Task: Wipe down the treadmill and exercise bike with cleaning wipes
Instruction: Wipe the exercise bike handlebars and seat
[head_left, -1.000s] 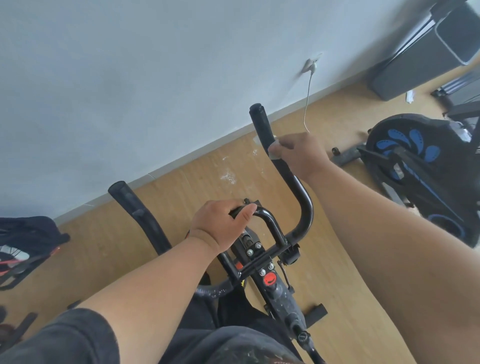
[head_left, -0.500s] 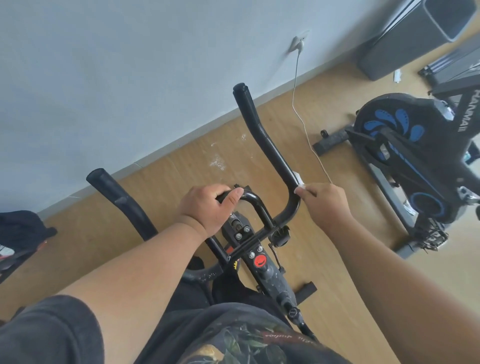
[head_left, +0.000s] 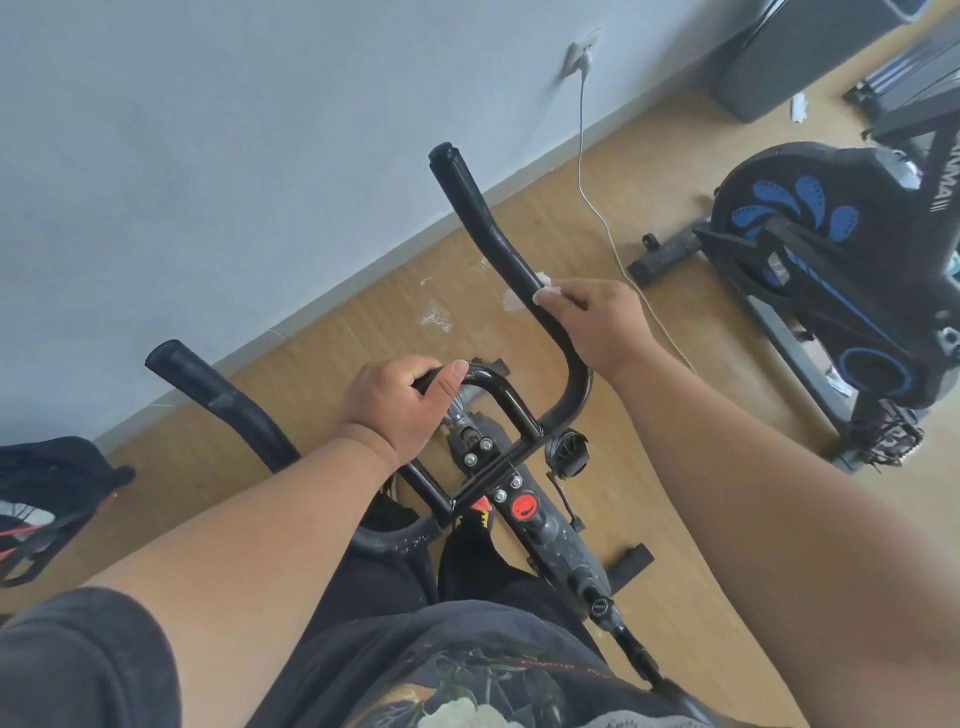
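Note:
I stand over a black exercise bike (head_left: 550, 525) and look down on its handlebars. My right hand (head_left: 597, 327) grips a white cleaning wipe (head_left: 545, 286) wrapped round the right handlebar (head_left: 483, 218), about halfway up it. My left hand (head_left: 405, 405) grips the small inner loop bar (head_left: 498, 395) at the centre. The left handlebar (head_left: 218, 395) sticks out bare at the left.
A second black and blue exercise bike (head_left: 841, 270) stands at the right. A white cable (head_left: 608, 223) hangs from a wall socket (head_left: 582, 52) to the wooden floor. A dark bin (head_left: 789, 57) and a treadmill edge (head_left: 904, 67) are at the top right; a dark bag (head_left: 47, 488) lies left.
My right hand slid the wipe down the right handlebar to its bend, then back up to the middle. My left hand stayed on the inner loop bar.

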